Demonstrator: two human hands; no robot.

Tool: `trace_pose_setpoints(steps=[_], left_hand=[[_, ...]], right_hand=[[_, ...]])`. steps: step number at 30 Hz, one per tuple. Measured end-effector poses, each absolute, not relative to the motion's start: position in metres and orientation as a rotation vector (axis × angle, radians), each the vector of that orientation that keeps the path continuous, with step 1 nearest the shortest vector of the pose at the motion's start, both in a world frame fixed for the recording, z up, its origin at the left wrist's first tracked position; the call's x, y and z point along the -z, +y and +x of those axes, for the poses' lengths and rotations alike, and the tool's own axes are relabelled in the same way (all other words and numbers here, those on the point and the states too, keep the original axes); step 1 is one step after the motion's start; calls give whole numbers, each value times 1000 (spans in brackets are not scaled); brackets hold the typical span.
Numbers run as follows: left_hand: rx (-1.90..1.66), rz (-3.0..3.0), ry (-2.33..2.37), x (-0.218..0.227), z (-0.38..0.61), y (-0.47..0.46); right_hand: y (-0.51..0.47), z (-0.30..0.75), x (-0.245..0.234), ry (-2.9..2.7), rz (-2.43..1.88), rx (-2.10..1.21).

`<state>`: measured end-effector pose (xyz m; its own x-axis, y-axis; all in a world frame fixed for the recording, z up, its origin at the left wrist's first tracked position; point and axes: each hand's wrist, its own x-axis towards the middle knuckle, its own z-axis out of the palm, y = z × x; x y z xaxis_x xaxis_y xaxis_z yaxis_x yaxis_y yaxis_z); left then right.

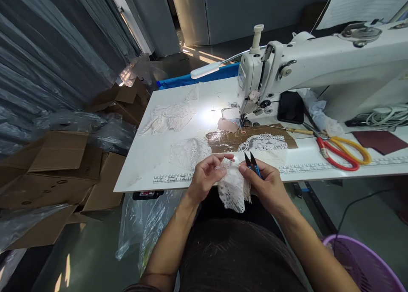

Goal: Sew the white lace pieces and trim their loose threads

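Between my two hands, at the table's front edge, hangs a piece of white lace (232, 190). My left hand (205, 175) is closed on its upper left side, thumb on top. My right hand (263, 181) pinches the lace's upper right side and also has blue-handled thread snips (253, 163) tucked in it, black blades pointing up and away. Just beyond my hands, more white lace (263, 143) lies on a brown board (223, 142). Another lace piece (189, 153) rests left of it, and a larger one (172, 115) farther back.
A white sewing machine (255, 79) stands at the right, its lamp (205, 70) reaching left. Red-and-yellow scissors (341, 151), a wooden-handled tool (299, 131) and a black phone (290, 107) lie on the table. Cardboard boxes (60, 168) are at left, a purple basket (360, 258) at lower right.
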<state>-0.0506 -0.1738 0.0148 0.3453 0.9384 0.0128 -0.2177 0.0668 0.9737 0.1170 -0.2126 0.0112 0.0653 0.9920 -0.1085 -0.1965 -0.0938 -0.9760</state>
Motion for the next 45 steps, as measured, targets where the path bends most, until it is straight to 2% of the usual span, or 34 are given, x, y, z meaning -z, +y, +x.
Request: trace_pose_setpoints(steps=[7,12,15,23,45], left_hand=[[-1221,1130,669,7,-35,-189],[-1327,1098,1012,2,-27,-179],[-1333,1066,1034,-4,-24,-174],[-1264,1185,1092,-4,-30,-170],[-1224,1253,1078,-13,-26,-173]], right_hand=[[-212,103,-4,-706,-1127,-1342],[-219,104,4,-1014,-1251,-1093],[-226,110,7,-1132,-1311,-962],[-237,112,6,-1114,-1303,-1193],[-229,109,4,-1140,-1326,-1105]])
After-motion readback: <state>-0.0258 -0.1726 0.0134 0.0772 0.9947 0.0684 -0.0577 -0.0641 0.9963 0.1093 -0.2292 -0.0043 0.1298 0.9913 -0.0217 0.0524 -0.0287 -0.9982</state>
